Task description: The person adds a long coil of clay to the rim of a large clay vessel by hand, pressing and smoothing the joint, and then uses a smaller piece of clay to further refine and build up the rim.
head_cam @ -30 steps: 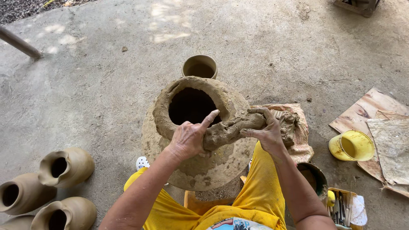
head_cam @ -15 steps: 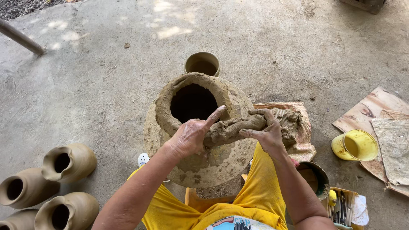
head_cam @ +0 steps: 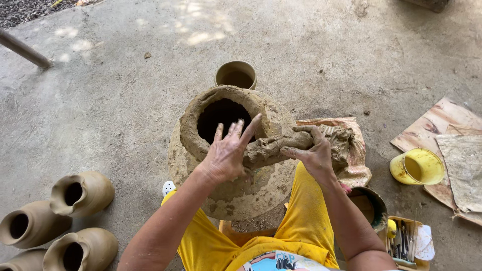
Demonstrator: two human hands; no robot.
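No packages, labels, signs or screens in view, only bare clay work.

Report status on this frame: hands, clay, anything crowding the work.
Left hand flat on the clay coil, pressing it to the big pot rim. Right hand gripping the coil's far end. Small pot just behind; nothing blocking.

A rough grey concrete floor [head_cam: 125,100] filled the view, dappled with sunlight patches [head_cam: 198,36] near the top and meeting dark gravel [head_cam: 30,10] at the upper left corner. A wooden pole [head_cam: 22,49] slanted across the left edge, and plywood scraps [head_cam: 442,120] lay at the right.
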